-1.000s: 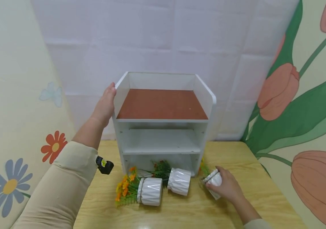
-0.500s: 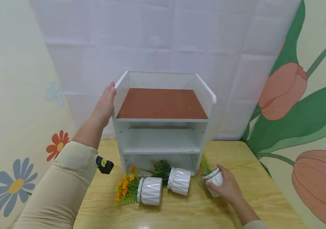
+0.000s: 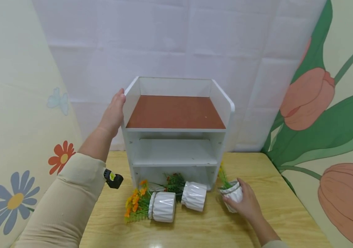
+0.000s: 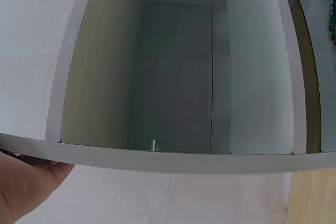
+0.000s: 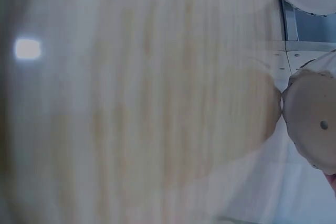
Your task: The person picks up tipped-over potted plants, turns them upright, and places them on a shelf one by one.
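A small white shelf unit with a brown top board stands on the table. My left hand rests against the outer left side panel, fingers pointing up along it. In the left wrist view, part of that hand shows beside the white panel. At the right, my right hand grips a white flowerpot, tilted, with green stems and yellow flowers leaning toward the shelf. Its round base, with a drain hole, faces the right wrist camera; only a fingertip shows there.
Two more white pots lie on their sides before the shelf: one with orange flowers, another with red flowers reaching into the bottom compartment. Wood-grain table lies beneath. A white cloth hangs behind.
The pot in my right hand has tipped more upright and shifted slightly, and more of its stems show. My left hand, the shelf and the other pots stay put.
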Demonstrator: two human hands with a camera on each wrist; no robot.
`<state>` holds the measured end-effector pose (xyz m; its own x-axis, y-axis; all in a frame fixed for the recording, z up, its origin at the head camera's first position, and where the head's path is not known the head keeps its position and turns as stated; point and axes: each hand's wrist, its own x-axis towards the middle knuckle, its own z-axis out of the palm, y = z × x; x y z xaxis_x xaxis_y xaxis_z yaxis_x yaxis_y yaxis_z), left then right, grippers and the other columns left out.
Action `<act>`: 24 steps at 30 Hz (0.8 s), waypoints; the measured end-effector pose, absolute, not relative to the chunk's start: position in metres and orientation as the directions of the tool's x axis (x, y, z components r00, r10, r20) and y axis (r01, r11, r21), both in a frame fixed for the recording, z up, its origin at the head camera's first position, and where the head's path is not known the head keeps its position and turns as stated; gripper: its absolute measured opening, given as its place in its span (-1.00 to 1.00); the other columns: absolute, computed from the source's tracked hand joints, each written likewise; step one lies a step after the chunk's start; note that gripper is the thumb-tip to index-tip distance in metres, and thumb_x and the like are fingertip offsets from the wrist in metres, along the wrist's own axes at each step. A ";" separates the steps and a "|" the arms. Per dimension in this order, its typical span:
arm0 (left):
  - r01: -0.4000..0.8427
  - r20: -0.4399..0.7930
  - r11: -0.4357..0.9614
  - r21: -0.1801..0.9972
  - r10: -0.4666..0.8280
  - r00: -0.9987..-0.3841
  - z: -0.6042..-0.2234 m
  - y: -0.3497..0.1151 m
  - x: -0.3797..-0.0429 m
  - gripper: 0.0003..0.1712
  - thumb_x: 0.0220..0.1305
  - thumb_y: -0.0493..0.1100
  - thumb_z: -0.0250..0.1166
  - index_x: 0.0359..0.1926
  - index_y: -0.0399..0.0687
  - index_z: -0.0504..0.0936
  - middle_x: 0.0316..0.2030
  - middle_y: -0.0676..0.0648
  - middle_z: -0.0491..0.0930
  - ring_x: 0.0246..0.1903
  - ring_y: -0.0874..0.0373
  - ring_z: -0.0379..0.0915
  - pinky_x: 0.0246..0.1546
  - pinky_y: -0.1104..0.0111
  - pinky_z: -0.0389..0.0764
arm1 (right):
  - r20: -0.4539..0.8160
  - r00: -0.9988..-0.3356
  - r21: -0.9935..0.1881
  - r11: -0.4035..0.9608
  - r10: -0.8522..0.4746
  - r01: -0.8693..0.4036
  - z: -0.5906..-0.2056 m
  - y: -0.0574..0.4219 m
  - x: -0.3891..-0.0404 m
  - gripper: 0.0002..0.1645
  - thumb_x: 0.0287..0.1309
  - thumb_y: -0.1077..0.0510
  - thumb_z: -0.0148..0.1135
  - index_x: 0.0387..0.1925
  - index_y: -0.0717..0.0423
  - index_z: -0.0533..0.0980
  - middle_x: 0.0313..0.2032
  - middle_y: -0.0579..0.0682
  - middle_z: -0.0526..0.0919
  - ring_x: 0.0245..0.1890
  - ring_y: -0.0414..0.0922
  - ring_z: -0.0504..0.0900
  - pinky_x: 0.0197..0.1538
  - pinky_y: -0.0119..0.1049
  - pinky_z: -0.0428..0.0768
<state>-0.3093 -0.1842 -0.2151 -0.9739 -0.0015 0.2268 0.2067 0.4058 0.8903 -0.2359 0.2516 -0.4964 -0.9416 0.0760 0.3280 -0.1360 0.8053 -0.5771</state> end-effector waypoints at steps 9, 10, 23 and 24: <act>0.215 0.239 0.408 0.887 -0.009 -0.971 -0.217 -0.184 -0.310 -0.27 0.48 0.31 -0.46 0.56 0.33 -0.34 0.56 -0.11 -0.16 0.50 -0.21 -0.18 0.36 -0.38 -0.06 | 0.251 -0.963 -0.618 0.782 0.101 -0.079 -0.494 0.254 -0.234 0.22 -0.04 -0.18 0.47 0.45 0.32 0.07 0.31 0.46 0.30 0.28 0.38 0.33 0.24 0.28 0.38; 0.214 0.239 0.409 0.887 -0.010 -0.971 -0.217 -0.184 -0.310 -0.27 0.48 0.32 -0.46 0.56 0.33 -0.34 0.55 -0.11 -0.15 0.49 -0.21 -0.18 0.35 -0.38 -0.06 | 0.243 -0.965 -0.624 0.778 0.102 -0.075 -0.494 0.254 -0.233 0.23 -0.05 -0.18 0.47 0.45 0.33 0.05 0.32 0.47 0.29 0.29 0.39 0.32 0.26 0.28 0.37; 0.222 0.250 0.405 0.887 -0.017 -0.968 -0.219 -0.182 -0.310 -0.26 0.46 0.35 -0.45 0.56 0.37 -0.33 0.56 -0.07 -0.18 0.51 -0.20 -0.21 0.37 -0.36 -0.07 | 0.071 -0.990 -0.709 0.704 0.120 0.034 -0.491 0.261 -0.230 0.38 -0.10 -0.22 0.51 0.50 0.28 -0.09 0.39 0.46 0.16 0.33 0.40 0.26 0.31 0.30 0.31; 0.221 0.250 0.407 0.886 -0.018 -0.968 -0.219 -0.182 -0.310 -0.26 0.46 0.36 -0.45 0.56 0.39 -0.33 0.56 -0.06 -0.17 0.51 -0.19 -0.20 0.37 -0.36 -0.06 | 0.065 -0.991 -0.713 0.700 0.117 0.036 -0.491 0.262 -0.229 0.38 -0.10 -0.22 0.51 0.50 0.28 -0.09 0.39 0.46 0.17 0.33 0.40 0.27 0.30 0.30 0.31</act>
<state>-0.3099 -0.1822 -0.2192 -0.9681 -0.0182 0.2501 0.2213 0.4068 0.8863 -0.2294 0.2617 -0.4908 -0.9910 0.1171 0.0654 0.0356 0.7001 -0.7132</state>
